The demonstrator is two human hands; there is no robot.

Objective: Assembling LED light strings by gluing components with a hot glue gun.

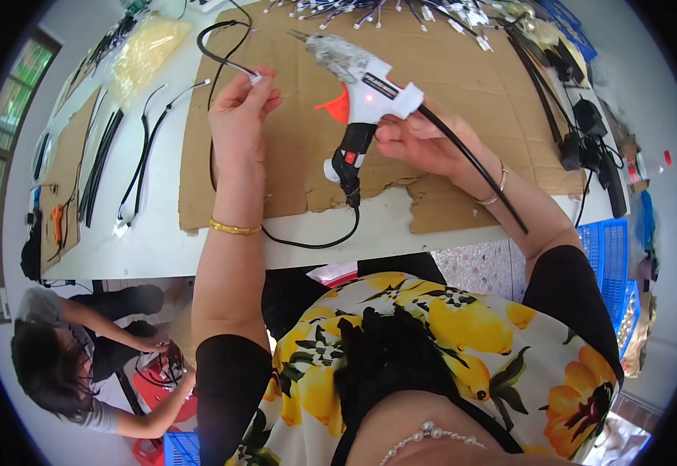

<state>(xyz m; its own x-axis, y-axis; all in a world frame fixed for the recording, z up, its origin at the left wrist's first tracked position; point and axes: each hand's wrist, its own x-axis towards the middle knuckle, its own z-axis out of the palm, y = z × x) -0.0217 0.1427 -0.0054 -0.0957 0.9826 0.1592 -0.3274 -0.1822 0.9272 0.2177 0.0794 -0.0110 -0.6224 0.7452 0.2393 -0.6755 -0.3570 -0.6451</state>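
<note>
My left hand (241, 116) pinches a small white connector (256, 78) at the end of a black cable (208, 53), which loops away toward the back. My right hand (431, 145) is closed at the rear of a white hot glue gun (381, 92), its fingers partly hidden behind the gun. The nozzle points up and left, toward the back of the table. An orange trigger and a black handle with a red switch show on the gun. From its rear a long black glue stick (474, 167) slants down over my right wrist.
A torn cardboard sheet (292, 167) covers the middle of the white table (160, 245). Black tubes and cables (101, 167) lie left, below a yellowish plastic bag (148, 50). Many wired connectors (385, 12) are heaped at the back. Adapters (587, 116) sit right. A seated person (82, 365) works lower left.
</note>
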